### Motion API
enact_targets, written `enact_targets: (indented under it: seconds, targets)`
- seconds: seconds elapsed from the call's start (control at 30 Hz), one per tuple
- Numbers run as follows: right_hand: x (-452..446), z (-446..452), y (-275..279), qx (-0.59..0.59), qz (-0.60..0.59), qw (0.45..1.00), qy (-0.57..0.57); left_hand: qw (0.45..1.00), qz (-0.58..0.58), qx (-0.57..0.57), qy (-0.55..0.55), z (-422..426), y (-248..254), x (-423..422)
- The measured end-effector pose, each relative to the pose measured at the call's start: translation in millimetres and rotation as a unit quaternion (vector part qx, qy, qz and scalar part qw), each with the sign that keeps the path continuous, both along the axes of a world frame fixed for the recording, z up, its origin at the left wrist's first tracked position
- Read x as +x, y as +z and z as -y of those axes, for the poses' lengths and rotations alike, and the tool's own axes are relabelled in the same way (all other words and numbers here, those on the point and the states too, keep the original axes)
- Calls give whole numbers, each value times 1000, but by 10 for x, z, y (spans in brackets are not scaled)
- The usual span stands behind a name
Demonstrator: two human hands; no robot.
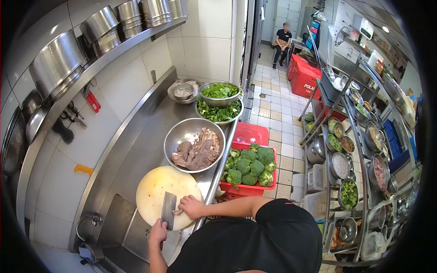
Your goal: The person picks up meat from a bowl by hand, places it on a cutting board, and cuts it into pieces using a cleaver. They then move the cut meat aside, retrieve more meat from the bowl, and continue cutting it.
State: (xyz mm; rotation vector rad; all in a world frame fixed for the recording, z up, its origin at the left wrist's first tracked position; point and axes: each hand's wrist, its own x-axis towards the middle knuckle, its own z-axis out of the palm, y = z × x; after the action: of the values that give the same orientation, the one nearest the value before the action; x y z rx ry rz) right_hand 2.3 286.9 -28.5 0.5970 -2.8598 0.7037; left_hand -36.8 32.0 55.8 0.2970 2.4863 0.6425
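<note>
So at the bottom of the frame, the left grip is wrapped around the handle of a cleaver, and just right of it the right grip is closed over a small meat piece, fingertips down, I'd guess to stop it sliding. That piece is on the round cutting board, lower middle, right beside the blade, which stands more or less edge-down. The board sits on the steel desk close to the body, which makes sense for leverage. Just above it is a big steel bowl with larger meat chunks on one side and chopped bits on the other, probably parked there for easy reach. Right of centre, a red crate of broccoli sits lower than the desk, likely to save room. Further up, two bowls of leafy greens overlap, the upper one apparently resting on the lower, maybe also to save space. Way back, upper right of centre, there's a seated person.
</note>
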Motion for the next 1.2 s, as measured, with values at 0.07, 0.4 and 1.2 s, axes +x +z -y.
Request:
enact_targets:
  seconds: [0.07,0.4,1.2]
  targets:
    - [-13,168,-58,-7,-17,1000,23,998,-55,-30,-30,-42,-31,34]
    - [-209,295,-45,-1,82,996,24,992,-62,-104,-31,-278,31,189]
    - [-139,303,49,12,29,999,20,993,-70,-86,-46,-303,-9,168]
